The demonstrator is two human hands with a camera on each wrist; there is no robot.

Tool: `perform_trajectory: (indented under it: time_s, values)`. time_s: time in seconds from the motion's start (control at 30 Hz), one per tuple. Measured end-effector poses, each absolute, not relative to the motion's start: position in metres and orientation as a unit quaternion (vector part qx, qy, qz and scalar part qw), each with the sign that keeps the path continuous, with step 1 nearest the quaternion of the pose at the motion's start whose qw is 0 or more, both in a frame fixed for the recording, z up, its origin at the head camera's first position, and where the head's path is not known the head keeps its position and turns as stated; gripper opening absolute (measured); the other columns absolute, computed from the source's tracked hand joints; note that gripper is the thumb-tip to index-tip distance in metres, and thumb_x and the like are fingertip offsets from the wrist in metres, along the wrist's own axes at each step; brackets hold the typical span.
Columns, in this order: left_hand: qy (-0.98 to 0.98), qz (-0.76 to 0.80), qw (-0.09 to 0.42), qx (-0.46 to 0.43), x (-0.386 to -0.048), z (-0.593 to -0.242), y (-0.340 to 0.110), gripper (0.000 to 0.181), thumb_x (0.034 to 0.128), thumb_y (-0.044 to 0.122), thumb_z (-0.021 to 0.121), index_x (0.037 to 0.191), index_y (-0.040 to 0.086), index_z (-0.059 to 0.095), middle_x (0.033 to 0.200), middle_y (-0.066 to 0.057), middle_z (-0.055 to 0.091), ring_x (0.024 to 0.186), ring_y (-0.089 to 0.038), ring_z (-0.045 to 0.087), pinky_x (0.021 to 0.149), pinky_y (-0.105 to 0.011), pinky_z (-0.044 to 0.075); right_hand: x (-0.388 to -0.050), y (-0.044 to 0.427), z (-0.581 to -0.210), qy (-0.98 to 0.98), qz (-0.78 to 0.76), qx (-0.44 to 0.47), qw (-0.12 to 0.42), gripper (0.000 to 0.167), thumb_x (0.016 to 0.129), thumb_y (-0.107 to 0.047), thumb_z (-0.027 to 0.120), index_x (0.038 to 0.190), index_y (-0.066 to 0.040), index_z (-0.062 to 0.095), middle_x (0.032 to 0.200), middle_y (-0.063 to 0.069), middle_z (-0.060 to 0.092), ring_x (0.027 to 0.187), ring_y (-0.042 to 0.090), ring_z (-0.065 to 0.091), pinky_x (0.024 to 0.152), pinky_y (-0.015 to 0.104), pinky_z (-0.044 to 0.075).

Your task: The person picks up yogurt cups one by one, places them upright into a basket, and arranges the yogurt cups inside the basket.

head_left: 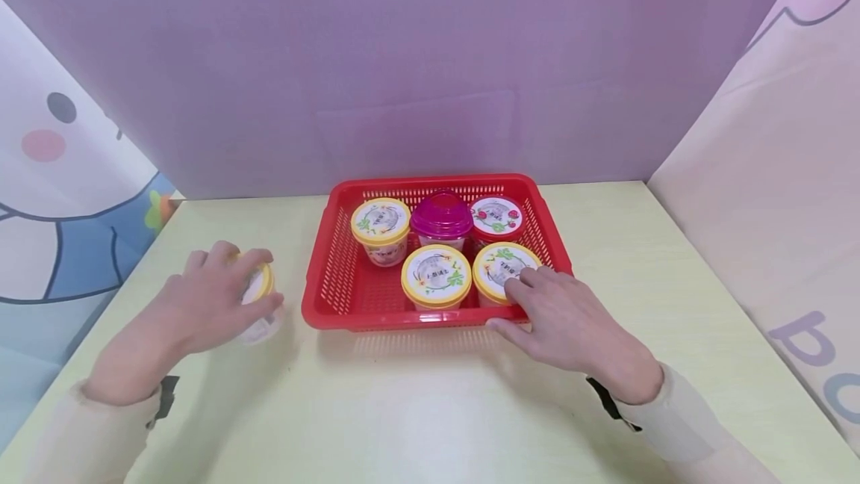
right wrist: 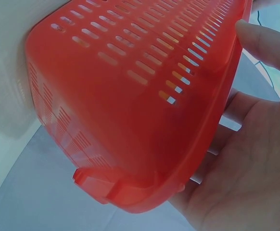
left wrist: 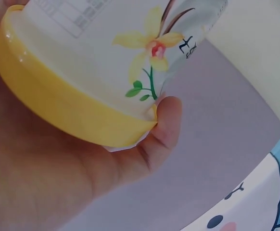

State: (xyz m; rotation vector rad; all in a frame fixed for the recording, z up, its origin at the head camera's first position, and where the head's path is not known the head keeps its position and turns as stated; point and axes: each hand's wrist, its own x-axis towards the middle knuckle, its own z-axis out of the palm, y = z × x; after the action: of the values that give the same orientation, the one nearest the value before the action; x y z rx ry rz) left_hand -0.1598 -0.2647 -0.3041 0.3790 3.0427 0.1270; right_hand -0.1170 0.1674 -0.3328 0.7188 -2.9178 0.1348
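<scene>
My left hand (head_left: 204, 301) grips a cup with a yellow-rimmed lid (head_left: 260, 286) at the left of the red plastic basket (head_left: 366, 322). The left wrist view shows a vanilla flower printed on that cup (left wrist: 152, 45), with fingers curled round its yellow lid. My right hand (head_left: 571, 320) holds the basket's front right rim. Its thumb lies along the outside of the basket (right wrist: 111, 110), and its fingers reach over the rim. In the head view those fingertips lie over a yellow-lidded cup (head_left: 499, 267); whether they touch it, I cannot tell.
Inside the basket stand two more yellow-lidded cups (head_left: 437, 275), one at the front and one back left (head_left: 381, 219), a purple domed-lid cup (head_left: 443, 216) and a red-lidded cup (head_left: 497, 215). The pale table (head_left: 416, 402) meets a purple back wall (head_left: 416, 81) and printed side panels.
</scene>
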Motion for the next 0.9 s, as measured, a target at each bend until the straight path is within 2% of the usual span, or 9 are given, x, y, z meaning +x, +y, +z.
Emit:
perform_trajectory:
  time_s: [0.5, 0.9]
  values:
    - [0.989, 0.047, 0.004, 0.141, -0.161, -0.281, -0.257, 0.071, 0.0859, 0.052, 0.071, 0.140, 0.013, 0.049, 0.132, -0.030, 0.042, 0.110, -0.052, 0.044, 0.066, -0.057, 0.055, -0.118, 0.167, -0.334, -0.966, 0.043, 0.246, 0.072, 0.044, 0.086, -0.052, 0.075, 0.104, -0.012, 0.067, 0.091, 0.000, 0.061, 0.082, 0.019, 0.057, 0.071, 0.039, 0.052]
    - [0.988, 0.055, -0.004, 0.147, -0.164, -0.263, -0.242, 0.069, 0.0848, 0.049, 0.073, 0.140, 0.015, 0.050, 0.134, -0.026, 0.043, 0.113, -0.049, 0.043, 0.072, -0.059, 0.056, -0.117, 0.168, -0.333, -0.967, 0.042, 0.243, 0.071, 0.045, 0.086, -0.052, 0.075, 0.105, -0.012, 0.067, 0.091, 0.001, 0.061, 0.082, 0.019, 0.057, 0.071, 0.040, 0.052]
